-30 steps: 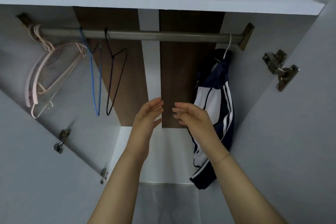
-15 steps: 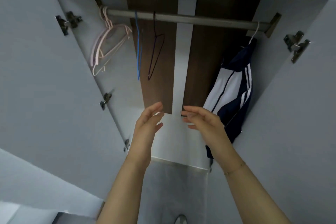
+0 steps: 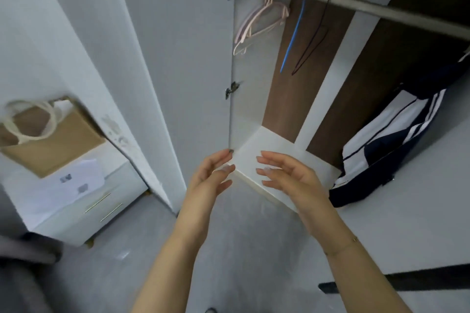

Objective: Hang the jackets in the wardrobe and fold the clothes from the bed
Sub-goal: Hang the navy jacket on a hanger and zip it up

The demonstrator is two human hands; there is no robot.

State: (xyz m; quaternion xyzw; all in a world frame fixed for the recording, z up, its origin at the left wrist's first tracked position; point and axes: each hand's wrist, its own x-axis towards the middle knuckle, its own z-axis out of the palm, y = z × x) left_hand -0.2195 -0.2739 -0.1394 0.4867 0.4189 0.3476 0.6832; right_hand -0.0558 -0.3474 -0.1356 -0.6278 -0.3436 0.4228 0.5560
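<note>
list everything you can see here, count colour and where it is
jacket: 1, navy and white, hanging at the right of the wardrobe
rail: 1, grey metal, across the top of the wardrobe
pink hangers: several, exact count unclear, at the left end of the rail
blue hanger: 1, on the rail, right of the pink ones
dark hanger: 1, on the rail, right of the blue one
wardrobe door: 1, pale grey, open, at the left
paper bag: 1, brown with pale handles, on the drawer unit
drawer unit: 1, white, far left
left hand: open, empty, before the wardrobe
right hand: open, empty, beside the left
</note>
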